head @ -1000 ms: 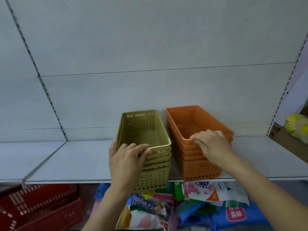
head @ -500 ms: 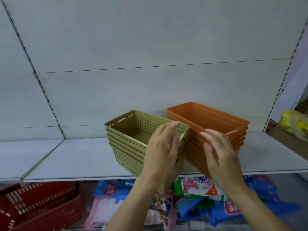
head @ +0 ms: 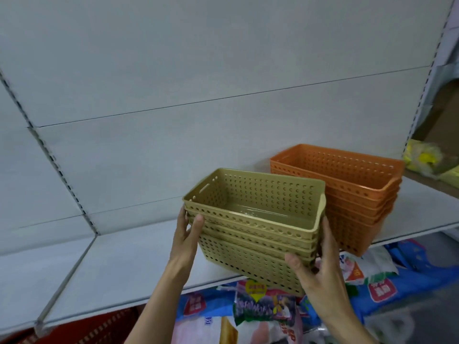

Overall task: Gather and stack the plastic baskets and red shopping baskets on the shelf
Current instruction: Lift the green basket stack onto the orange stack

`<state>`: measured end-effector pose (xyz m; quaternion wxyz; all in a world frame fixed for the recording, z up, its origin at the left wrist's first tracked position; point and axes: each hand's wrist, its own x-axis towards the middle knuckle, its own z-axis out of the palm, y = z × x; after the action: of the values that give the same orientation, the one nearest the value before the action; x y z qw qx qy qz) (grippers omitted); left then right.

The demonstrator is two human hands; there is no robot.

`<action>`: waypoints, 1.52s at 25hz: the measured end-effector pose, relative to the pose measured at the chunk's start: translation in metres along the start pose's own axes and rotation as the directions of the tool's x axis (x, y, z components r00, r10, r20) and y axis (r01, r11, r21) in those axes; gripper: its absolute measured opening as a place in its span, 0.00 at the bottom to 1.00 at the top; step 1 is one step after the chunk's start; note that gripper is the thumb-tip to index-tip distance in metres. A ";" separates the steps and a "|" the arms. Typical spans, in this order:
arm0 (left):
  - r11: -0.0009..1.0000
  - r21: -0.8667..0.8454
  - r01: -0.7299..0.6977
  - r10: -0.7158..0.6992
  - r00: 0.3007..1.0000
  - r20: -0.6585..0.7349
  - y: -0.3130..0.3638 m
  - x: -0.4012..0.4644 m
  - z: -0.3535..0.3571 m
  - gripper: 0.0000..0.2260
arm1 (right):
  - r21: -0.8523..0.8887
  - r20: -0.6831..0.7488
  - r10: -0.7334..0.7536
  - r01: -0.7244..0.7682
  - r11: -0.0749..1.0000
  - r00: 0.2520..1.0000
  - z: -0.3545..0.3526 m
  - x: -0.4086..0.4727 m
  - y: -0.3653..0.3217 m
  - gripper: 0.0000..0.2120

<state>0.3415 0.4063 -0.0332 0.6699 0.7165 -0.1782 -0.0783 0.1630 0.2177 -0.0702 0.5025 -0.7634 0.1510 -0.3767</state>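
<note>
Squarely between both hands [head: 185, 240], perforated tan plastic baskets [head: 253, 227], nested, rectangular.

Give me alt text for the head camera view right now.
Two bare hands, left hand and right hand, grip the ends of a stack of tan baskets at a grey shelf, beside a stack of orange baskets.
</note>
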 end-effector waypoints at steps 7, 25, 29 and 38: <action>0.991 -0.049 -0.124 0.130 0.984 0.119 -0.017 0.013 -0.022 0.20 | 0.092 -0.172 0.023 -0.007 0.996 0.985 0.016 -0.004 -0.017 0.36; 0.825 -0.371 -0.427 0.499 0.858 0.122 0.158 0.105 0.064 0.25 | -0.170 -0.373 -0.467 0.436 0.884 0.802 -0.090 0.105 -0.153 0.32; 0.827 -0.424 -0.370 0.483 0.853 0.197 0.163 0.137 0.127 0.25 | -0.184 -0.398 -0.478 0.442 0.878 0.783 -0.120 0.133 -0.125 0.33; 0.901 -0.410 -0.143 0.273 0.921 0.278 0.112 0.180 0.177 0.22 | -0.262 -0.342 -0.354 0.273 0.926 0.871 -0.129 0.159 -0.072 0.29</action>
<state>0.4290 0.1719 0.0840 0.7618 0.5254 -0.3450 -0.1566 0.1658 0.0689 0.0878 0.3135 -0.7370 0.1579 -0.5776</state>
